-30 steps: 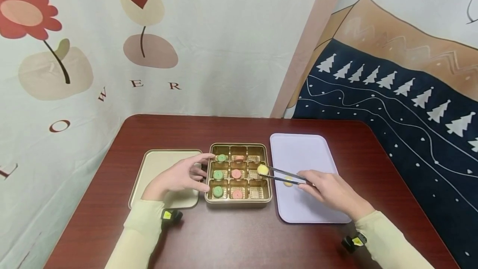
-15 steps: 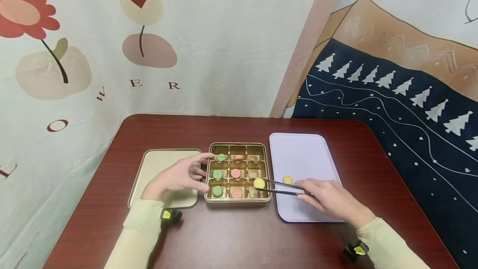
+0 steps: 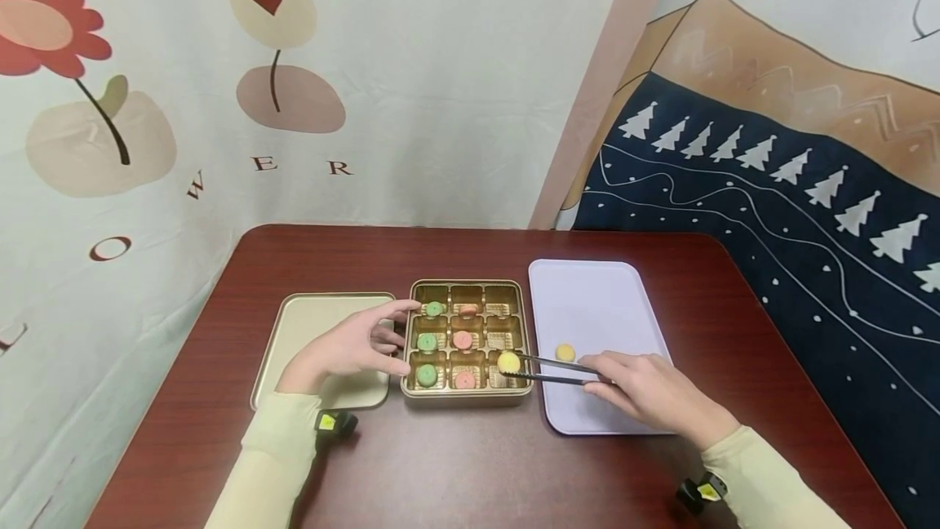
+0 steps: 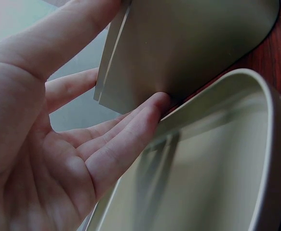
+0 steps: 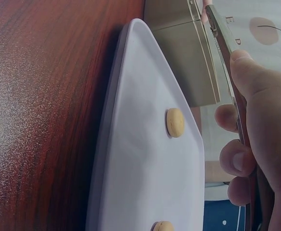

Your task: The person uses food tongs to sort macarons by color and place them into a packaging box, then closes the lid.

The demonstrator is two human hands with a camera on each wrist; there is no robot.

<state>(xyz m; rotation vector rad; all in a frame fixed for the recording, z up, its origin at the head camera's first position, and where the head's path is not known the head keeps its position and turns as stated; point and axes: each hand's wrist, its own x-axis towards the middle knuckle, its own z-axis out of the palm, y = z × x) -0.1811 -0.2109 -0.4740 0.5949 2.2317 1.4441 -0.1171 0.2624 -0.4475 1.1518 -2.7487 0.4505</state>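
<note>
We spread our left hand [image 3: 357, 344] against the left edge of a gold box [image 3: 466, 401]; our right hand [image 3: 640, 386] pinches dark tweezers [image 3: 558, 380], which hold a yellow macaron [image 3: 508, 362] at the box's near right corner compartment. Green macarons [image 3: 427, 375] line its left column, pink macarons [image 3: 465, 380] its middle. Two more yellow macarons [image 5: 175, 122] lie on the lavender tray [image 3: 591, 292].

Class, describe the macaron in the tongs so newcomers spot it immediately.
On the red table, find the gold box between the cream lid and lilac tray. At its near right corner, tongs in the right hand grip a yellow macaron. It alone is gripped; the box's others are green or pink.
</note>
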